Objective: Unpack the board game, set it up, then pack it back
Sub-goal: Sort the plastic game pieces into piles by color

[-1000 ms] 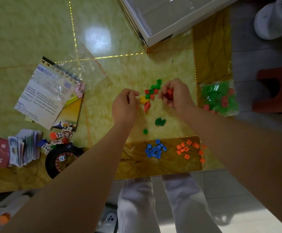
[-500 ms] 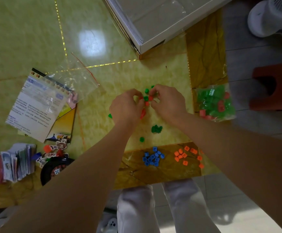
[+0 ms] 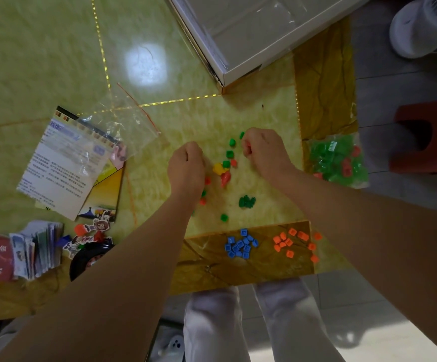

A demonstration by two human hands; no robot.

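The left hand (image 3: pixel 186 165) and right hand (image 3: pixel 263 152) had curled fingers (pinching what, I cannot tell) beside loose pieces (image 3: pixel 229 154) on the table (image 3: pixel 42 61).

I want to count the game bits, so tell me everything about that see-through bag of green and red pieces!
The clear plastic bag of green and red pieces lies flat at the right edge of the yellow-green marbled table, one side seeming to poke past the edge. It looks thin, crinkly and shiny. Inside, many see-through green pieces and fewer red ones are heaped. Whether it is sealed cannot be told. The right hand is near but apart; only the table touches it.
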